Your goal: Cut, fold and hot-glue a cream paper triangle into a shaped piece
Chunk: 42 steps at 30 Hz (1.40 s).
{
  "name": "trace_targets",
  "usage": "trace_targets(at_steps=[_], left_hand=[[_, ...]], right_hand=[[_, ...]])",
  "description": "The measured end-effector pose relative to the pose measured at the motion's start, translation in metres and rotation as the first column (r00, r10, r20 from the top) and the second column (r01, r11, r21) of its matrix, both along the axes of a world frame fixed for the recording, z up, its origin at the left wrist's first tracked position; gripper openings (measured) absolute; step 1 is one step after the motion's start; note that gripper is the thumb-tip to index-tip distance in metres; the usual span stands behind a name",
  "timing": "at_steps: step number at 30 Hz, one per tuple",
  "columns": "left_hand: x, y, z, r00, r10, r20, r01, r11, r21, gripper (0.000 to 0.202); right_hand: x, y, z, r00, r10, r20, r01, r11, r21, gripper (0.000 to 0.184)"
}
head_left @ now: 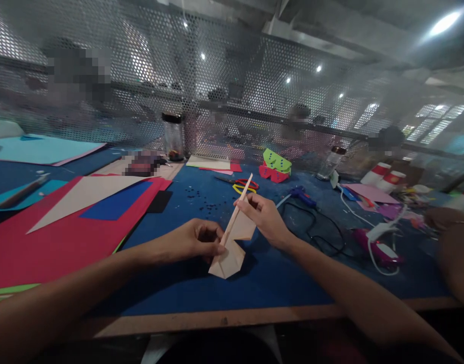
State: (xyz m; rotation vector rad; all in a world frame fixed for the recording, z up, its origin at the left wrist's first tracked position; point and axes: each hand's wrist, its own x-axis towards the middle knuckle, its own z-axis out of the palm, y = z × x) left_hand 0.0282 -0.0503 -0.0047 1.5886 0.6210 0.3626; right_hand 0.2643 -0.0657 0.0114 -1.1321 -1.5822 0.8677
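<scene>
A cream folded paper piece (235, 253), with a notch cut into its lower right side and a narrow folded strip along its upper left edge, is held tilted above the blue table. My left hand (205, 238) is closed on its left edge, thumb on top. Higher up, my right hand (265, 218) pinches the strip near its upper end. Beyond the paper lie scissors (242, 182) with red and yellow handles. Small dark bits (207, 206) are scattered on the table just past my left hand.
Red paper sheets (84, 247) cover the left side, with a cutter (23, 191) farther left. A blue glue gun (303, 196) and its black cord lie right. Green and red paper shapes (275, 166) and a jar (173, 136) stand by the mesh screen. Another person's arm (457, 253) is far right.
</scene>
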Motion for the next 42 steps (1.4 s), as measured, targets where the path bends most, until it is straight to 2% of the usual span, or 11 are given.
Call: trace_targets(at_steps=[4, 7, 12, 19, 26, 33, 42], left_hand=[[0.002, -0.001, 0.002, 0.999, 0.045, 0.01, -0.045, 0.999, -0.013, 0.033], [0.005, -0.001, 0.003, 0.992, 0.122, 0.028, -0.122, 0.992, 0.007, 0.033], [0.01, 0.001, 0.001, 0.954, 0.283, 0.101, -0.288, 0.957, 0.032, 0.033], [0.026, 0.0, 0.001, 0.912, 0.393, 0.118, -0.399, 0.916, 0.031, 0.042], [0.034, 0.001, 0.007, 0.895, 0.43, 0.118, -0.436, 0.9, 0.025, 0.027], [0.029, 0.001, 0.0, 0.889, 0.439, 0.127, -0.447, 0.894, 0.039, 0.028], [0.026, -0.004, 0.002, 0.873, 0.466, 0.142, -0.48, 0.873, 0.084, 0.027]], right_hand=[[-0.001, 0.002, -0.005, 0.999, 0.013, -0.042, -0.014, 0.999, -0.029, 0.042], [-0.005, 0.001, -0.008, 0.996, 0.055, -0.065, -0.059, 0.996, -0.063, 0.044], [-0.013, -0.005, -0.009, 0.992, 0.122, -0.037, -0.125, 0.988, -0.087, 0.048], [-0.01, -0.004, -0.008, 0.987, 0.152, -0.053, -0.155, 0.985, -0.071, 0.041], [0.0, 0.009, -0.013, 0.994, 0.087, -0.061, -0.089, 0.995, -0.035, 0.041], [-0.002, 0.009, -0.015, 0.992, 0.125, 0.0, -0.125, 0.992, -0.022, 0.041], [-0.007, 0.002, -0.013, 0.983, 0.181, 0.027, -0.18, 0.983, -0.041, 0.042]])
